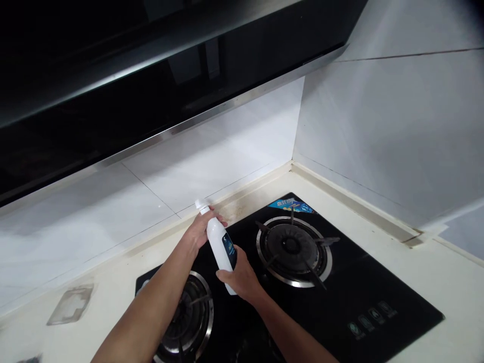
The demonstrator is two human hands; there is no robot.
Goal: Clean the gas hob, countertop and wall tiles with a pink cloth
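A white bottle (218, 241) with a dark label is held tilted over the black glass gas stove (340, 297), between its two burners. My left hand (200, 228) is closed around the bottle's neck, just below the white cap (201, 204). Lower down, my right hand (242, 275) wraps round the body near its base and covers part of the label. The bottle's far side and some of my fingers are hidden.
Above the stove hangs a black range hood (181, 96) with a metal edge. The right burner (291, 247) and left burner (185, 310) carry dark pan supports. A clear plastic piece (71, 304) lies on the pale counter (113, 282). Tiled walls (393, 126) meet at the back corner.
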